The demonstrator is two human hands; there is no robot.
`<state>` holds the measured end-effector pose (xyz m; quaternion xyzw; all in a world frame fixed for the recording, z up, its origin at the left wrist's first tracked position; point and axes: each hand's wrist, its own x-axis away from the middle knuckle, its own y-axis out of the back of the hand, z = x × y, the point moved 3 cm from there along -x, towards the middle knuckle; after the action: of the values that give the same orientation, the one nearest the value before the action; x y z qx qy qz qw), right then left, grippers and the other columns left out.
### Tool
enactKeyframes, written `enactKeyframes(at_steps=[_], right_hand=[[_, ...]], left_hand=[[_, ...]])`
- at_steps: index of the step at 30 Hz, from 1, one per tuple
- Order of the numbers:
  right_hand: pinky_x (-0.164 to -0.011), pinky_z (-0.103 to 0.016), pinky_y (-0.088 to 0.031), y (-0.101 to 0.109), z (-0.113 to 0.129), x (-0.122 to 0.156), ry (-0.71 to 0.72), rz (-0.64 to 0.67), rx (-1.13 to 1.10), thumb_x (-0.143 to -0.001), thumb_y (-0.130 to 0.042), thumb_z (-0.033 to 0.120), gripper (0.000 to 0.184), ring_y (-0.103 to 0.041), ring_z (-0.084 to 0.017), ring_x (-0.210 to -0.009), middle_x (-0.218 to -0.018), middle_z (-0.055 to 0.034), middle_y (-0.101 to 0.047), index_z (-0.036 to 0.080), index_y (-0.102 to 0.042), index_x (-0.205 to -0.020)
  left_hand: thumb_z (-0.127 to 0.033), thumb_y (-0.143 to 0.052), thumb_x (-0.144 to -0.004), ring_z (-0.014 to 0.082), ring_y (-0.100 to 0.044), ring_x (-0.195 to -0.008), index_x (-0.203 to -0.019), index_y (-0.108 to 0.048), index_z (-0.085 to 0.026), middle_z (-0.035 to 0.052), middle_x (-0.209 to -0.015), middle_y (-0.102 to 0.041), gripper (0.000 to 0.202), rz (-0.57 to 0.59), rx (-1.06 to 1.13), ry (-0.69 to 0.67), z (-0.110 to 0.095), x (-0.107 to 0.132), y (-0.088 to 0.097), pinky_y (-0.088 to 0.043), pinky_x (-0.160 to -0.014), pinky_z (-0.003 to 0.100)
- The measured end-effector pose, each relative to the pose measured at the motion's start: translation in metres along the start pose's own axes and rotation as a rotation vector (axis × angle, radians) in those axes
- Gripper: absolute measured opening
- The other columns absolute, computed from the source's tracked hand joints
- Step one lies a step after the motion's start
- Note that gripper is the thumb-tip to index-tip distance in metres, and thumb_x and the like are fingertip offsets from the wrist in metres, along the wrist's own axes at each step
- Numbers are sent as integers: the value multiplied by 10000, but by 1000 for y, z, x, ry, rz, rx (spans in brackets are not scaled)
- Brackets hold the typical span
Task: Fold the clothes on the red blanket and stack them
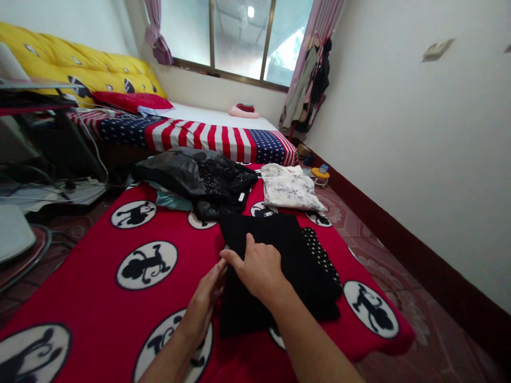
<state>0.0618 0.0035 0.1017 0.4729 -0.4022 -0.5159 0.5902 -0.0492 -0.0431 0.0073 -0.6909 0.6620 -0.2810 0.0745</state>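
A folded black garment [279, 234] lies on the red blanket [99, 298] in front of me. My left hand [205, 298] is set edge-on against the garment's left side, its fingers stretched out. On top of the cloth rests my right hand [257, 266], its thumb pointing left toward the left fingertips. Its thumb and index finger are spread apart; the other fingers are partly hidden. From under the garment's right side shows a black cloth with white dots [321, 255].
Beyond lie a heap of dark clothes [199, 173] and a folded white patterned garment [291, 186]. A bed with a striped cover [199, 133] stands by the window. At left are a desk [40, 106] and a stool [14, 234]; a white wall [419, 133] runs along the right.
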Motion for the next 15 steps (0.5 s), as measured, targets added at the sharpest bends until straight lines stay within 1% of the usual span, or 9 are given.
enactKeyframes(at_steps=[1,2,3,5,7,8,10,12,15], right_hand=[[-735,-436,-520,-2,3,-4,-15,1,22,-832,-396,773,940,-691,-383,-901,-937,-257,-715,-22,-526,-1316],[-731,-424,-521,-3,3,-8,-31,-5,37,-828,-458,740,884,-692,-380,-899,-933,-256,-716,-15,-555,-1278],[-731,-408,-520,-5,0,-12,-48,-14,47,-836,-524,668,770,-696,-369,-898,-933,-244,-719,12,-589,-1235],[-742,-372,-512,-7,-12,-20,-68,-33,42,-865,-585,444,452,-703,-332,-901,-942,-201,-730,92,-649,-1142],[-754,-340,-500,-5,-27,-26,-38,-44,-23,-853,-570,258,249,-706,-297,-908,-948,-152,-742,148,-694,-1039],[-746,-325,-496,0,-33,-27,-13,-51,-85,-834,-565,212,216,-706,-286,-902,-933,-132,-746,157,-710,-985],[-685,-292,-494,16,-42,-28,37,-61,-275,-804,-574,206,184,-707,-267,-851,-875,-98,-750,150,-721,-899],[-598,-269,-492,42,-45,-26,49,-43,-527,-790,-600,270,202,-703,-244,-757,-809,-69,-744,137,-718,-886],[-531,-261,-501,89,-39,-27,25,-47,-824,-730,-696,390,326,-682,-210,-641,-738,-43,-731,124,-716,-917]], left_hand=[[-581,-611,-802,303,-450,-1352,-1242,-649,-204,101,-1370,-589,581,52,-5,-7,4,1,-5,-359,-1120,464],[-563,-643,-785,309,-426,-1368,-1231,-659,-193,103,-1367,-591,580,101,-24,-25,6,1,-9,-330,-1141,465],[-534,-681,-763,312,-411,-1378,-1227,-663,-185,104,-1356,-600,581,148,-56,-53,8,1,-13,-308,-1156,461],[-479,-741,-723,313,-433,-1363,-1222,-670,-189,103,-1313,-633,582,216,-140,-108,7,0,-16,-305,-1159,453],[-466,-738,-729,306,-533,-1276,-1196,-684,-204,102,-1265,-665,539,235,-200,-143,1,0,-15,-375,-1115,447],[-466,-716,-753,295,-593,-1203,-1183,-689,-211,100,-1247,-676,501,216,-212,-152,-4,1,-12,-428,-1068,440],[-451,-667,-801,258,-669,-1061,-1152,-692,-208,99,-1216,-691,428,98,-214,-196,-20,6,-2,-506,-964,402],[-425,-645,-821,227,-690,-973,-1117,-689,-188,103,-1177,-705,382,-54,-190,-289,-41,14,11,-535,-883,353],[-382,-655,-813,192,-691,-909,-1058,-690,-177,89,-1118,-720,321,-200,-120,-444,-79,31,33,-542,-799,284]])
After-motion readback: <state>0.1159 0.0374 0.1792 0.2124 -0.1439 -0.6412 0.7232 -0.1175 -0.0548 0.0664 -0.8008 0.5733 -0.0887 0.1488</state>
